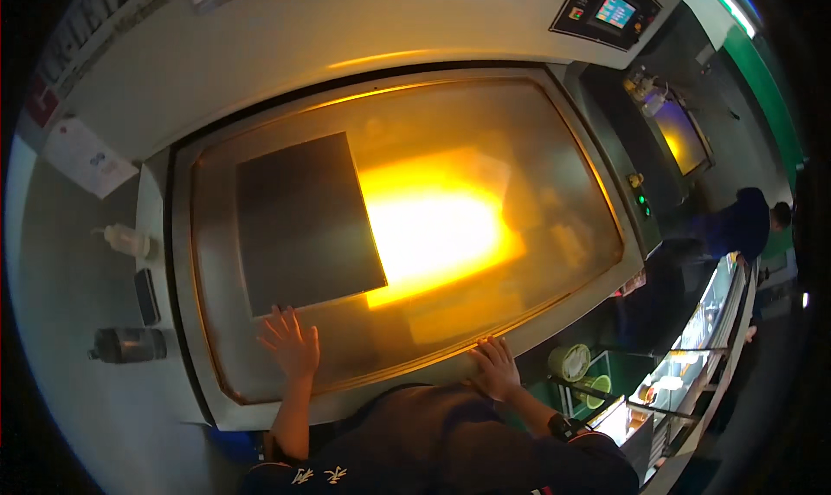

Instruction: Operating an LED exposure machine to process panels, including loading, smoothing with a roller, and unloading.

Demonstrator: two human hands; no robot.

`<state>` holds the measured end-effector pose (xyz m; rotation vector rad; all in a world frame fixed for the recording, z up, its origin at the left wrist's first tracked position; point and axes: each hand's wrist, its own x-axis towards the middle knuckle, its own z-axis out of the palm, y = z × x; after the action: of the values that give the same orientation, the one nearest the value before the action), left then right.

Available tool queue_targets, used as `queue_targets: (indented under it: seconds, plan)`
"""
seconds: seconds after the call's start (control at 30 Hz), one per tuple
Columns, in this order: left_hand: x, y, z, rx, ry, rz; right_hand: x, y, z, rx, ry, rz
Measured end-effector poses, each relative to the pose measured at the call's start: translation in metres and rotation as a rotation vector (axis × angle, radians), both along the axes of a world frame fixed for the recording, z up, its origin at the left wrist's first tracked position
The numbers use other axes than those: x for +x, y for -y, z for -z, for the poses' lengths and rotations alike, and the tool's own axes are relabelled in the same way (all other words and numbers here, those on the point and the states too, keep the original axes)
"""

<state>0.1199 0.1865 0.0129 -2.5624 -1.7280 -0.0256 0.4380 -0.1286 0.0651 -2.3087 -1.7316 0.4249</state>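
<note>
The left hand (293, 343) lies flat with its fingers spread wide and gripping nothing, the fingertips at the near edge of a dark, flat rectangular sheet (303, 226), a posture that seems suited to light, even contact rather than a pinch; the sheet lies on the left part of a translucent framed bed with a grey metal rim (192, 322), beside a glaring yellow-white patch of light (441, 231); the right hand (497, 369) rests on the near rim, fingers extended and loosely parted, holding nothing visible, probably for support; a whitish plastic bottle (127, 239), a black phone-like slab (147, 297) and a dark cylindrical bottle (130, 345) sit left of the bed, presumably to stay reachable yet off the lit surface.
</note>
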Motion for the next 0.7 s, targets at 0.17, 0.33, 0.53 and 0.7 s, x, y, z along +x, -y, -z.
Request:
queue_targets:
  seconds: [0.17,0.33,0.53,0.7]
  plan:
    - [0.017,-0.005,-0.015,-0.06,-0.07,0.002,0.006,-0.005,-0.01,-0.052,-0.037,0.072]
    - [0.015,-0.025,0.004,0.075,-0.069,-0.017,0.018,-0.023,-0.003,0.025,-0.01,0.008]
    - [0.024,-0.061,-0.01,-0.296,0.603,-0.015,0.031,-0.078,-0.005,0.204,0.02,0.023]
    - [0.074,0.039,-0.063,-0.397,0.758,0.427,0.073,-0.146,0.043,0.27,0.129,-0.024]
